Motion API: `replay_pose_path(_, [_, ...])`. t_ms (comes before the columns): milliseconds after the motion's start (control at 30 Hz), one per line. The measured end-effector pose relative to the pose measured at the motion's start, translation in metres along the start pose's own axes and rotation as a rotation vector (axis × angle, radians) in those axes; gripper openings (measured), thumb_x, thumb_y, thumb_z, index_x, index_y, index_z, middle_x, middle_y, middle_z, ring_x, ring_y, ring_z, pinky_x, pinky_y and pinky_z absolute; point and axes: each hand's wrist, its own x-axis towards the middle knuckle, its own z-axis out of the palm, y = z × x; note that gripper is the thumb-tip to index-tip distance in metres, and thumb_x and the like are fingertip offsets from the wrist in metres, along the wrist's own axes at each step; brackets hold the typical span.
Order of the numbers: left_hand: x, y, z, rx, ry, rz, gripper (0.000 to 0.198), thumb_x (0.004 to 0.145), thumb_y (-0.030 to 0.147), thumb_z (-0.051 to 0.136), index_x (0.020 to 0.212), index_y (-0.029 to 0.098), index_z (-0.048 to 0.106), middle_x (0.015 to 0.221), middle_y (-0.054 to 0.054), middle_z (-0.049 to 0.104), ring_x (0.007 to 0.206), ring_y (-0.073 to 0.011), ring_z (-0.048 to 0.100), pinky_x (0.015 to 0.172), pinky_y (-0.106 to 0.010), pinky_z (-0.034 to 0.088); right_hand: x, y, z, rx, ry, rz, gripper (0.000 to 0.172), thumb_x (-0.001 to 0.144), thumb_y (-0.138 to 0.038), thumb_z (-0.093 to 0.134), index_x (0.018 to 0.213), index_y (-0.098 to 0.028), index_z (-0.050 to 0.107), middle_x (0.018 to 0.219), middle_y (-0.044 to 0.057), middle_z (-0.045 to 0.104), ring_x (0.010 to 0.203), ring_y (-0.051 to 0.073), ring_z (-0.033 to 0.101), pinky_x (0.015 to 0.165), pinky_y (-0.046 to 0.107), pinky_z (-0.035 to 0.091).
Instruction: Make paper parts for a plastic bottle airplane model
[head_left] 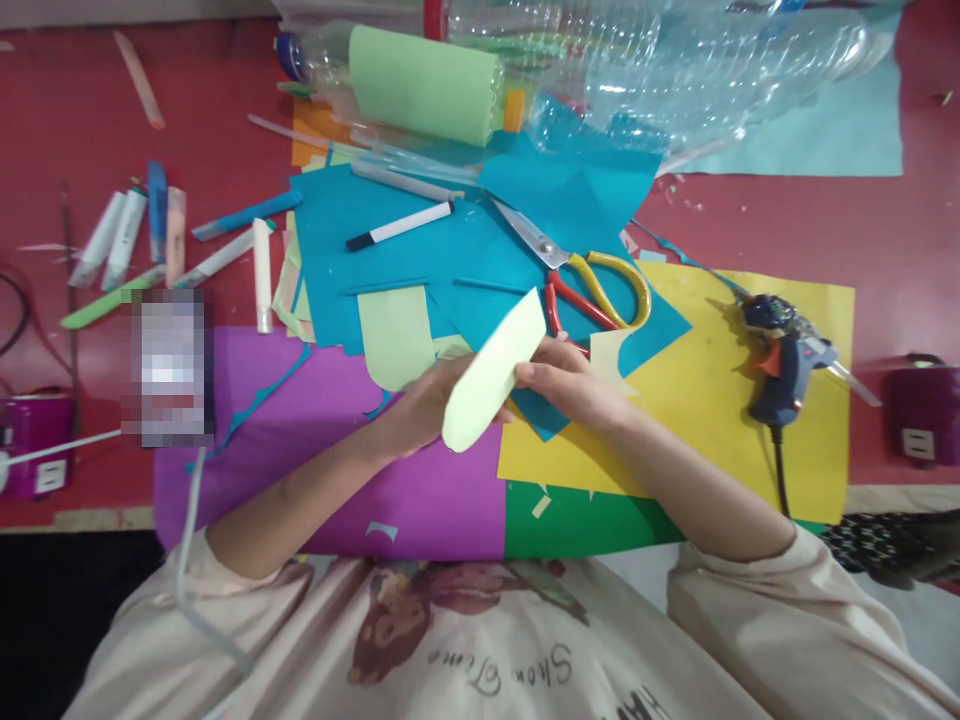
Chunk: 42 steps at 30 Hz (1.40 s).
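Observation:
A pale green paper cutout (491, 380), long with one rounded end, is held up between both hands. My left hand (431, 405) grips it from behind, its fingers mostly hidden by the paper. At its right edge my right hand (559, 380) pinches it with the thumb in front. Just beyond lie scissors (562, 265) with yellow and red handles, resting on blue paper (420, 240). Another pale green cutout (395, 338) with a rounded end lies left of the held one. A cream paper scrap (609, 355) sits beside my right hand.
Purple (315, 480), yellow (690, 400) and green paper (585, 515) cover the near table. A glue gun (784, 365) lies at right. Markers (124, 240) and a phone (172, 368) are at left. Plastic bottles (630, 75), one wrapped in green paper (424, 85), lie at the back.

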Motion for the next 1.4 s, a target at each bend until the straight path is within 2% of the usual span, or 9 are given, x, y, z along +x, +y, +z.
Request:
replay_pose_path(100, [0.003, -0.01, -0.004, -0.03, -0.043, -0.009, 0.065, 0.095, 0.065, 0.022, 0.13, 0.02, 0.055, 0.101, -0.014, 0.074, 0.082, -0.0261, 0.072, 0.066, -0.039, 0.06, 0.002, 0.001, -0.002, 0.041, 0.069, -0.03, 0.024, 0.077, -0.039, 0.073, 0.083, -0.019, 0.06, 0.071, -0.001, 0.064, 0.057, 0.011, 0.059, 0.057, 0.028, 0.054])
replay_pose_path(233, [-0.002, 0.003, -0.006, -0.184, 0.044, -0.099, 0.057, 0.088, 0.063, 0.048, 0.125, 0.021, 0.06, 0.114, -0.012, 0.072, 0.104, -0.0296, 0.068, 0.079, -0.037, 0.057, 0.003, -0.004, -0.011, -0.075, 0.193, -0.024, 0.032, 0.069, -0.042, 0.08, 0.077, -0.019, 0.059, 0.073, -0.001, 0.064, 0.065, 0.011, 0.061, 0.06, 0.024, 0.054])
replay_pose_path(333, [-0.006, 0.018, -0.001, -0.372, 0.034, -0.137, 0.077, 0.081, 0.078, 0.041, 0.125, 0.018, 0.062, 0.115, -0.014, 0.071, 0.115, -0.0339, 0.062, 0.09, -0.041, 0.052, 0.003, -0.006, -0.013, -0.21, 0.189, -0.01, 0.037, 0.067, -0.047, 0.08, 0.076, -0.019, 0.056, 0.068, -0.002, 0.061, 0.061, 0.011, 0.059, 0.054, 0.023, 0.051])
replay_pose_path(433, [-0.006, 0.022, 0.005, -0.406, 0.087, -0.225, 0.071, 0.07, 0.067, 0.07, 0.12, 0.017, 0.065, 0.114, -0.013, 0.072, 0.116, -0.0343, 0.061, 0.096, -0.041, 0.048, 0.002, -0.007, -0.01, -0.407, 0.188, -0.02, 0.037, 0.071, -0.047, 0.077, 0.084, -0.019, 0.057, 0.068, -0.002, 0.06, 0.057, 0.011, 0.057, 0.049, 0.022, 0.048])
replay_pose_path(633, [-0.005, 0.016, 0.007, -0.429, 0.294, -0.378, 0.043, 0.068, 0.046, 0.081, 0.094, 0.013, 0.073, 0.098, -0.011, 0.076, 0.103, -0.0306, 0.068, 0.092, -0.04, 0.05, -0.014, -0.033, -0.01, -0.833, 0.403, -0.453, 0.013, 0.088, -0.033, 0.061, 0.082, -0.021, 0.062, 0.078, 0.001, 0.067, 0.058, 0.009, 0.058, 0.054, 0.024, 0.047])
replay_pose_path(733, [-0.004, 0.02, 0.007, -0.516, 0.321, -0.408, 0.028, 0.076, 0.035, 0.076, 0.094, 0.014, 0.072, 0.099, -0.011, 0.076, 0.102, -0.0281, 0.069, 0.092, -0.039, 0.051, -0.047, -0.054, -0.03, -1.015, 0.674, -0.686, 0.032, 0.091, -0.026, 0.056, 0.061, -0.02, 0.062, 0.07, 0.004, 0.068, 0.066, 0.013, 0.064, 0.062, 0.028, 0.047])
replay_pose_path(1000, [-0.003, 0.016, 0.001, -0.567, 0.337, -0.403, 0.028, 0.083, 0.035, 0.069, 0.096, 0.012, 0.073, 0.098, -0.012, 0.076, 0.11, -0.0297, 0.066, 0.103, -0.043, 0.046, -0.15, -0.059, -0.094, -1.231, 1.592, 0.124, 0.012, 0.065, -0.021, 0.062, 0.054, -0.022, 0.057, 0.05, 0.004, 0.055, 0.049, 0.019, 0.052, 0.054, 0.035, 0.041])
replay_pose_path(1167, [-0.003, 0.019, 0.002, -0.636, 0.259, -0.346, 0.025, 0.085, 0.03, 0.065, 0.101, 0.011, 0.071, 0.104, -0.013, 0.075, 0.118, -0.0303, 0.062, 0.105, -0.045, 0.045, -0.147, -0.056, -0.091, -1.185, 1.541, 0.48, 0.016, 0.067, -0.025, 0.059, 0.056, -0.025, 0.048, 0.049, 0.001, 0.046, 0.053, 0.022, 0.05, 0.062, 0.039, 0.039])
replay_pose_path(1400, [-0.004, 0.019, 0.003, -0.632, 0.275, -0.333, 0.024, 0.084, 0.028, 0.065, 0.101, 0.012, 0.071, 0.106, -0.013, 0.074, 0.123, -0.0313, 0.058, 0.107, -0.046, 0.043, -0.123, -0.054, -0.098, -1.223, 1.544, 0.633, 0.038, 0.061, -0.029, 0.073, 0.046, -0.025, 0.039, 0.042, -0.006, 0.032, 0.048, 0.014, 0.032, 0.054, 0.033, 0.027])
